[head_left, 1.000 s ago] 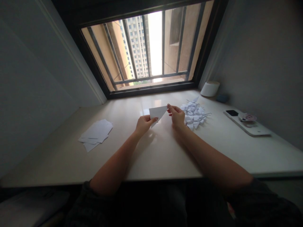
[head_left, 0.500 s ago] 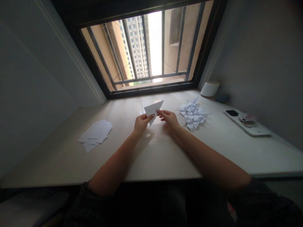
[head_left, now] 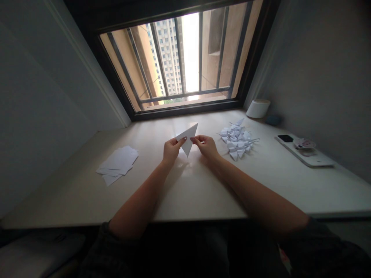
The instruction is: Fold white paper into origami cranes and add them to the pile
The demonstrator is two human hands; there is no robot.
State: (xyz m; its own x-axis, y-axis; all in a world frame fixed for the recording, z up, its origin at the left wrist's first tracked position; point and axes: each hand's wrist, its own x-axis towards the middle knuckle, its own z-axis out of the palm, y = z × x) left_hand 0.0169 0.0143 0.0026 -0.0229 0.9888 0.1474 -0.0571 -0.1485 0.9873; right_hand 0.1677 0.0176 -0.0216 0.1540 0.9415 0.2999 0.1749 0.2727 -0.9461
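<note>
A white paper folded into a triangle (head_left: 188,138) is held up above the pale desk (head_left: 191,189), one corner pointing up and one down. My left hand (head_left: 171,150) pinches its left edge with thumb and fingers. My right hand (head_left: 206,146) pinches its right edge, fingertips close to those of the left. To the right of my right hand lies a heap of folded white paper pieces (head_left: 237,139). A loose stack of flat white sheets (head_left: 118,163) lies to the left of my left arm.
A barred window (head_left: 185,61) spans the far edge of the desk. At the back right stands a white round container (head_left: 257,108) beside a small blue object (head_left: 273,119). A white tray (head_left: 307,153) with a dark phone (head_left: 285,138) sits at right.
The paper has turned from a wide flat shape into a narrower triangle standing on a point. My right hand has moved left toward the left hand.
</note>
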